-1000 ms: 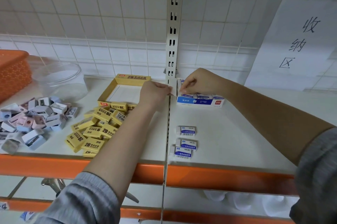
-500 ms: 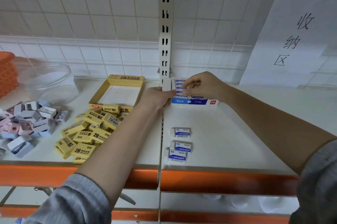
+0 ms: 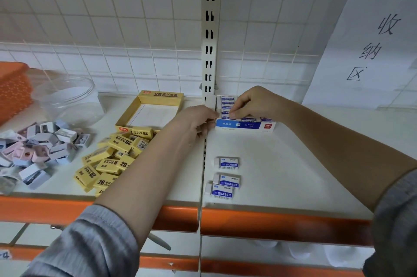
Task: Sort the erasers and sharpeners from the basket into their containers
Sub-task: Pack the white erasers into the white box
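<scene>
A blue and white eraser box [image 3: 246, 125] stands at the back of the shelf, with white erasers [image 3: 226, 105] packed upright inside. My right hand [image 3: 255, 103] pinches one of those erasers at the box's left end. My left hand [image 3: 196, 122] holds the box's left side, fingers curled against it. Three loose white erasers [image 3: 226, 177] lie nearer the front edge. A yellow box [image 3: 151, 109] stands empty to the left, with several yellow 2B erasers [image 3: 112, 159] heaped before it. A pile of pastel sharpeners [image 3: 38, 148] lies far left.
A clear plastic jar [image 3: 65, 98] and an orange basket [image 3: 13, 89] stand at the back left. A slotted metal upright [image 3: 209, 28] rises behind the box. The shelf has an orange front edge [image 3: 270, 220]. A paper sign [image 3: 372, 51] hangs on the right.
My right hand has lowered its fingers onto the erasers in the blue box. My left hand has dropped from the upright to the box's left side. The camera has tilted slightly.
</scene>
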